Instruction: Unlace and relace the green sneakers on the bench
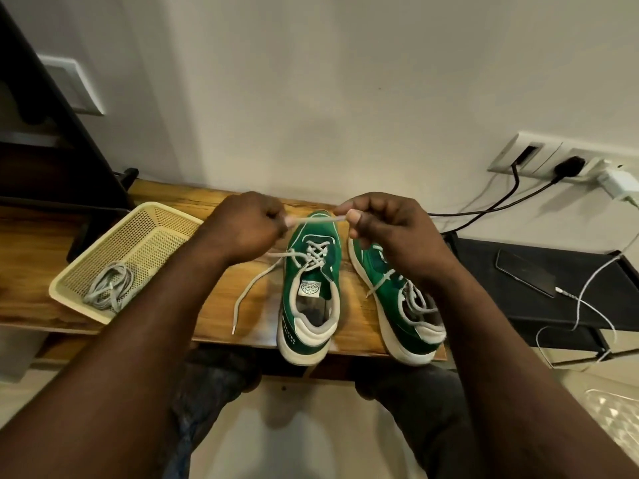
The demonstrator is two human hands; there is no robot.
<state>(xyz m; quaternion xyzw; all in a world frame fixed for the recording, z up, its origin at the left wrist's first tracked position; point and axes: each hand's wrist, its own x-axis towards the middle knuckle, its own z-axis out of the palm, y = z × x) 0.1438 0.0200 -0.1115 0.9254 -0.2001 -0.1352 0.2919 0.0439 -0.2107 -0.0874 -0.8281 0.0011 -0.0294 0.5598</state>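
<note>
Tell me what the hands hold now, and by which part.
One grey shoelace: the left hand and right hand each pinch it, a short span taut between them above the toe of the green sneaker.

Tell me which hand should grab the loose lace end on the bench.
Left: the loose lace end lies nearest the left hand, left of its sneaker; the right hand is across it.

The right hand (390, 229) hides the toe of the right sneaker (394, 323); the tongue label (310, 289) is unreadable.
</note>
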